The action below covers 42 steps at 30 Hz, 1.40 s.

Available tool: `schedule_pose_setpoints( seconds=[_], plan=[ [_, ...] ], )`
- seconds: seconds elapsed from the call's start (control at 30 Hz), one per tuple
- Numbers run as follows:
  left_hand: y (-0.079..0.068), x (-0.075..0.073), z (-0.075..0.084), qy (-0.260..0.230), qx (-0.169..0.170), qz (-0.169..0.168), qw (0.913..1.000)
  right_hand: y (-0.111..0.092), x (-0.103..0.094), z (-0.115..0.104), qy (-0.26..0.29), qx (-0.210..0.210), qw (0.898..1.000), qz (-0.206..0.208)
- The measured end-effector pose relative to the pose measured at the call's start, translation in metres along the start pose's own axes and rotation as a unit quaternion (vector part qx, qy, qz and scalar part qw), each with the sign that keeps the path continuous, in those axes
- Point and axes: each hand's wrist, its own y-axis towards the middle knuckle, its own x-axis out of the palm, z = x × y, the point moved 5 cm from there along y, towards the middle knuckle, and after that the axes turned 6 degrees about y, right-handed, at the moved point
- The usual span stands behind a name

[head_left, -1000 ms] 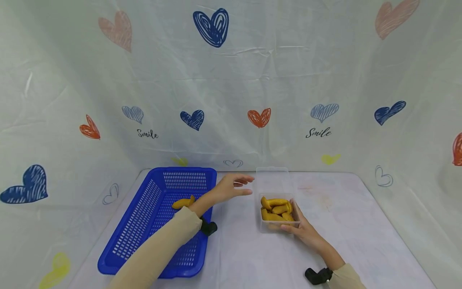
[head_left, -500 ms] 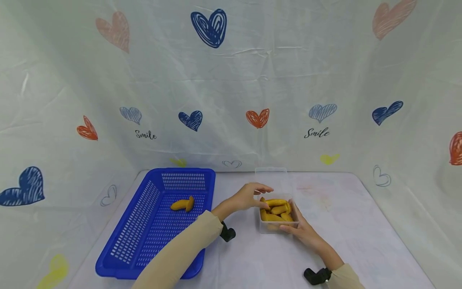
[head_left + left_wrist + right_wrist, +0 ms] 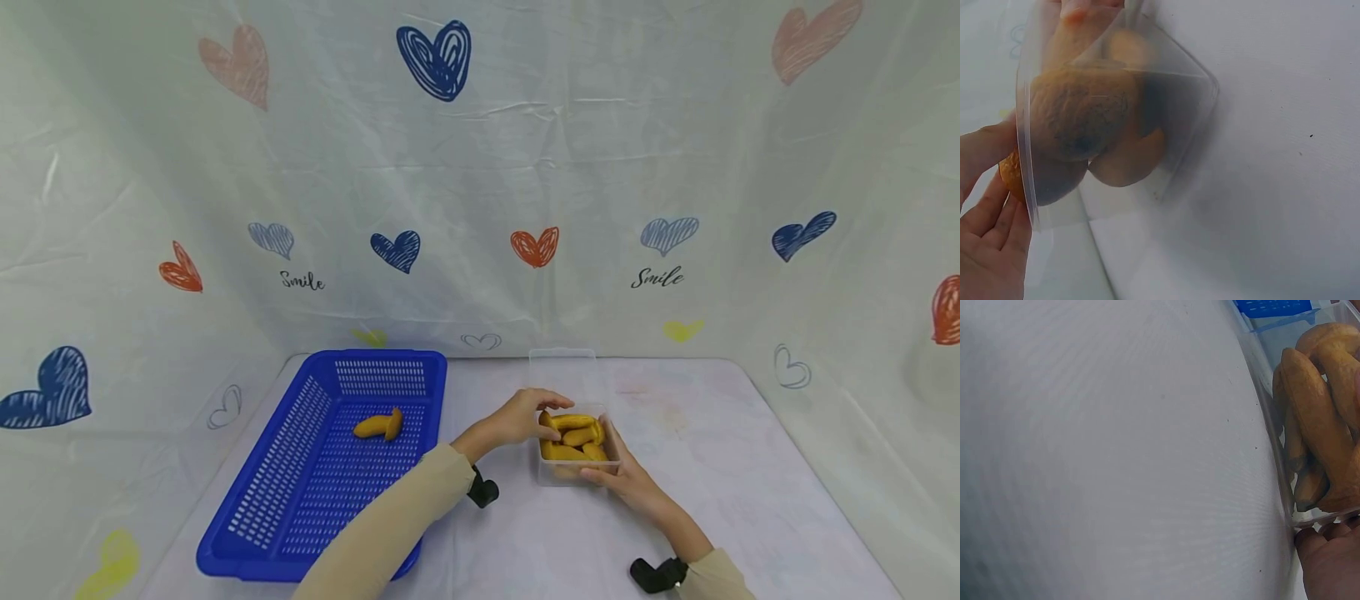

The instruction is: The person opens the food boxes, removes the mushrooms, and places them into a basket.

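Yellow mushroom (image 3: 1012,177) lies boxed; left fingers (image 3: 997,212) flank it.

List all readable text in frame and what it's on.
"Smile": black script, left on the backdrop, under a light-blue heart.
"Smile": same script, right on the backdrop, under another light-blue heart.
No legible text on the blue basket or clear box.

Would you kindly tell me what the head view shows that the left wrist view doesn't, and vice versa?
Head view only: the blue basket, the lone mushroom in it, and the "Smile" lettering.

Left wrist view only: a wrinkled mushroom end, close up, through the clear wall of the container.

Both: the left hand, the container, the mushrooms inside and the white tabletop.
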Motion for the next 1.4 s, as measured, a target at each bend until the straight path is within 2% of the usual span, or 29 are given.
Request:
schedule_pose_setpoints(
  seconds=[0.3, 0.43, 0.7, 1.0, 1.4],
  plan=[
    [0.0026, 0.0063, 0.0035, 0.089, 0.001, -0.028, 0.9956, -0.0003, 0.0002, 0.0000, 0.003, 0.007, 1.000, 0.009],
    [0.0015, 0.0080, 0.0054, 0.114, 0.004, -0.037, 0.9927, -0.0006, 0.0004, 0.0005, 0.004, 0.012, 1.000, 0.007],
    [-0.0013, 0.0077, 0.0033, 0.097, -0.002, -0.035, 0.9946, -0.0005, 0.0011, 0.0008, 0.016, 0.016, 1.000, -0.002],
    [-0.0002, 0.0077, 0.0054, 0.128, 0.008, -0.050, 0.9904, -0.0007, 0.0005, 0.0021, 0.009, 0.019, 1.000, 0.000],
    [-0.0008, 0.0057, 0.0036, 0.082, 0.004, -0.052, 0.9953, 0.0001, 0.0002, 0.0045, 0.016, 0.002, 1.000, -0.002]
  ],
)
